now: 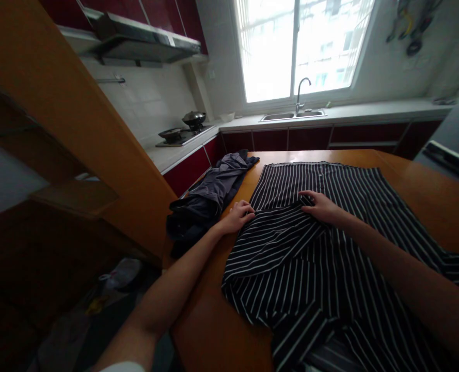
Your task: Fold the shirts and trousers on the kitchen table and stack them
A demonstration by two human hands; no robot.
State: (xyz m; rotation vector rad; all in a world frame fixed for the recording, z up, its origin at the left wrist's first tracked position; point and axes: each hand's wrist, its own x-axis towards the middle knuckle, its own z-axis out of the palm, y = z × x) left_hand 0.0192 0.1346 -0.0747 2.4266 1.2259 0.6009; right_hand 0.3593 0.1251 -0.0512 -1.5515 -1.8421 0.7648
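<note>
A black shirt with white stripes lies spread on the wooden table, its hem toward the window. One sleeve is folded across the body of the shirt. My left hand is closed on the shirt's left edge, where the sleeve meets it. My right hand pinches the end of that sleeve over the middle of the shirt, thumb and fingers curled round the cloth. The other sleeve stretches out past the right side of the view.
A pile of dark folded clothes sits at the table's left edge. Beyond are a counter with a sink, a stove with a lidded pan, and a range hood. An orange wooden frame rises at left.
</note>
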